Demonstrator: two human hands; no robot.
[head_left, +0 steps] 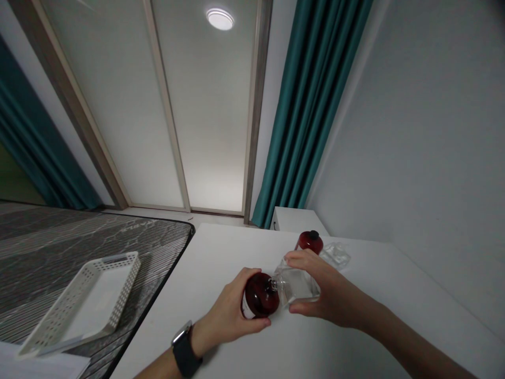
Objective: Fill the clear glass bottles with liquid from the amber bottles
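My left hand [232,308] is wrapped round a dark red-brown bottle [261,296] with a white label, above the white table [189,284]. In my right hand [327,289] is a clear bottle [298,285], tilted on its side with clear liquid in it. Its narrow neck meets the mouth of the red-brown bottle; whether liquid is flowing I cannot tell. Just beyond my right hand stands a second red-brown bottle [310,241] with a black cap, partly hidden by the hand. Crumpled clear plastic [335,255] lies beside it.
A white perforated basket [84,300] lies on the grey patterned surface [158,237] at left, near some white paper [43,363]. Behind the table are a white cabinet [300,218], a teal curtain [311,105] and frosted sliding doors [213,121]. A wall [430,158] borders the right.
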